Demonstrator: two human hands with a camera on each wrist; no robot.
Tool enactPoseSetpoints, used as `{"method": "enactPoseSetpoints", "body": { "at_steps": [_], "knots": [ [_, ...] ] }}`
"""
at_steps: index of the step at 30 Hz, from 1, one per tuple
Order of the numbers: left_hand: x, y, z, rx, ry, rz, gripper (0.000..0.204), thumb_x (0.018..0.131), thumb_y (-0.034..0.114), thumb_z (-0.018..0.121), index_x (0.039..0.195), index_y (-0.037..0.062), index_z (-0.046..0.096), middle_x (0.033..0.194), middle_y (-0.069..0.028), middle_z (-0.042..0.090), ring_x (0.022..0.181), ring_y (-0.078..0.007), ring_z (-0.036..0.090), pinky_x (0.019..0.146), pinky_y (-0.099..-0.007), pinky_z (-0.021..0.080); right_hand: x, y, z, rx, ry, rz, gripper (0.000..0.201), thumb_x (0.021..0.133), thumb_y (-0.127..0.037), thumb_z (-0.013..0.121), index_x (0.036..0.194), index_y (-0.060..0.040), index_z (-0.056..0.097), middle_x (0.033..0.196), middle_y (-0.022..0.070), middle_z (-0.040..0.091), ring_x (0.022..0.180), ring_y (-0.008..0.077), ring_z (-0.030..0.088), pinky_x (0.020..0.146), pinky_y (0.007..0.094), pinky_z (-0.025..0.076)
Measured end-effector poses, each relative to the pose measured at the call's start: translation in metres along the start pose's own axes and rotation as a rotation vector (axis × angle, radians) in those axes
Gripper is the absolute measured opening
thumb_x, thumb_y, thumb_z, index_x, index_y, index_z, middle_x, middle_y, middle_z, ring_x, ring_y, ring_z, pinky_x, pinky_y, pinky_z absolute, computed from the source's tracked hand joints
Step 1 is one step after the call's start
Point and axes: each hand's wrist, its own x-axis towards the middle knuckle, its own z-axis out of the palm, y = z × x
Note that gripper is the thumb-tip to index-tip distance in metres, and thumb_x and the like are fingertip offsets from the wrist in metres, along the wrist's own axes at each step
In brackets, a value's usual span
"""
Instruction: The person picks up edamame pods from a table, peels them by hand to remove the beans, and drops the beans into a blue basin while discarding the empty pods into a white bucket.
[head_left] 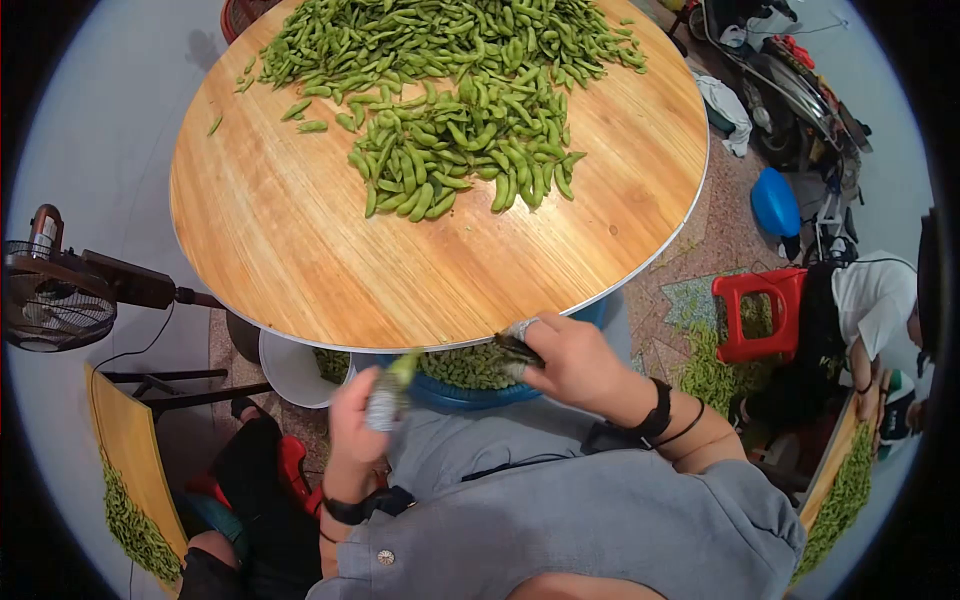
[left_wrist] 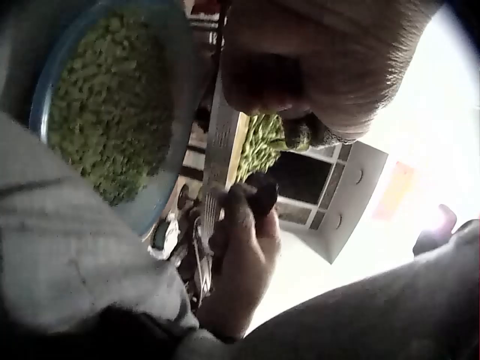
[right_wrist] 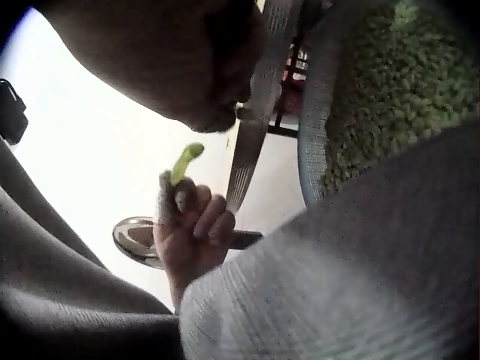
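Observation:
My left hand (head_left: 355,425), blurred at the table's near edge, pinches a green soybean pod (right_wrist: 184,163) that sticks up past the fingertips. Pale tape wraps a finger of that hand. Across from it, the right hand (head_left: 582,360) has its fingers curled at the table rim, around a small dark object (head_left: 518,350) whose kind I cannot tell. Tape also covers fingertips on this hand. Below and between the hands, a blue basin (head_left: 462,400) holds many shelled green beans (head_left: 465,368). On the round wooden table (head_left: 290,230), a large heap of pods (head_left: 450,130) lies beyond both hands.
A white bucket (head_left: 285,375) stands below the table at left, near a fan (head_left: 60,295). At right are a red stool (head_left: 735,340), pods on the floor (head_left: 710,370), a blue object (head_left: 775,200) and a motorbike (head_left: 790,100). Other people sit at both sides.

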Motion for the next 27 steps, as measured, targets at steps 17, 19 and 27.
{"method": "enactPoseSetpoints", "body": {
  "at_steps": [17,19,27],
  "knots": [
    [0.020,0.004,-0.035,0.694,0.544,0.181,0.014,0.082,0.013,0.066,0.085,0.0012,0.059,0.073,-0.0123,0.059,0.062,-0.0216,0.057,0.059,-0.0316,0.046,0.094,0.038,-0.014,-0.372,0.398,0.152,0.017,0.074,-0.012,0.062,0.083,-0.0003,0.054,0.076,0.0206,0.058,0.071,0.0378,0.059,0.062,0.0434,0.049],
    [0.037,0.024,-0.004,0.622,0.385,0.286,0.011,0.081,0.010,0.066,0.087,0.0023,0.061,0.080,-0.0128,0.061,0.070,-0.0259,0.059,0.062,-0.0325,0.048,0.085,0.041,-0.019,-0.272,0.391,0.116,0.017,0.074,-0.012,0.062,0.083,0.0002,0.053,0.075,0.0215,0.057,0.070,0.0386,0.059,0.061,0.0434,0.048],
    [0.095,0.037,0.069,0.485,0.111,0.536,0.014,0.088,0.011,0.057,0.095,0.0007,0.061,0.083,-0.0100,0.063,0.069,-0.0225,0.059,0.065,-0.0285,0.048,0.068,0.030,-0.030,-0.016,0.370,0.274,0.017,0.079,-0.011,0.063,0.088,0.0016,0.054,0.078,0.0195,0.062,0.072,0.0319,0.062,0.064,0.0369,0.048]
  ]
}}
